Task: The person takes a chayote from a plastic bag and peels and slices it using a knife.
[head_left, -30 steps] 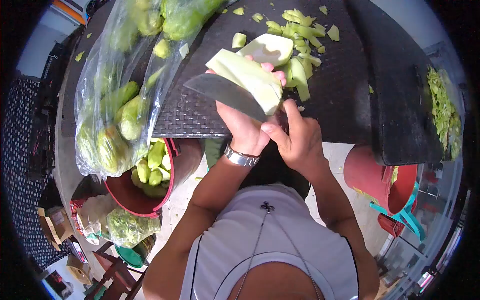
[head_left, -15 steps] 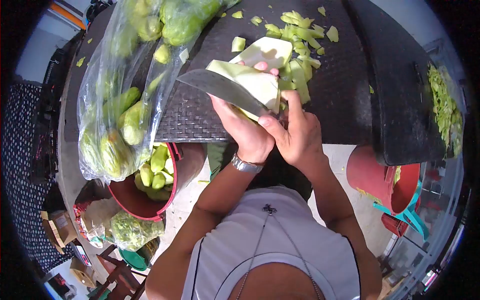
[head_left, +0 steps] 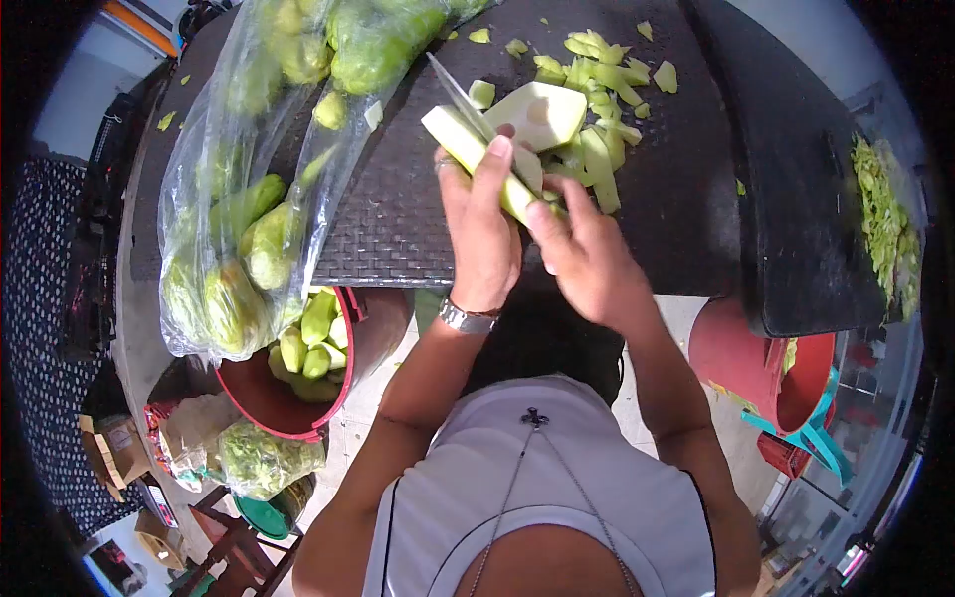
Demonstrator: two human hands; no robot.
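Note:
My left hand (head_left: 481,234) is closed around a peeled, pale green piece of fruit (head_left: 451,133) that resembles green papaya, its thumb lying along the top. In my right hand (head_left: 594,257) is a kitchen knife (head_left: 458,92); its handle is hidden by the fingers. The blade is seen nearly edge-on, against the far side of the piece, pointing up and left. Just beyond lies a hollowed pale half (head_left: 564,111) on the dark woven table (head_left: 398,234). Peelings and cut scraps (head_left: 600,85) are heaped beside it.
A clear plastic bag (head_left: 234,189) of green fruit hangs over the table's left edge. Below it, a red bucket (head_left: 333,398) holds peeled pieces. At right are a black board (head_left: 806,219), shredded green bits (head_left: 885,224) and another red bucket (head_left: 736,348).
My left hand has turned over, from palm up under the piece to gripping it with the thumb on top. The knife has swung from broadside to nearly edge-on, its tip now higher.

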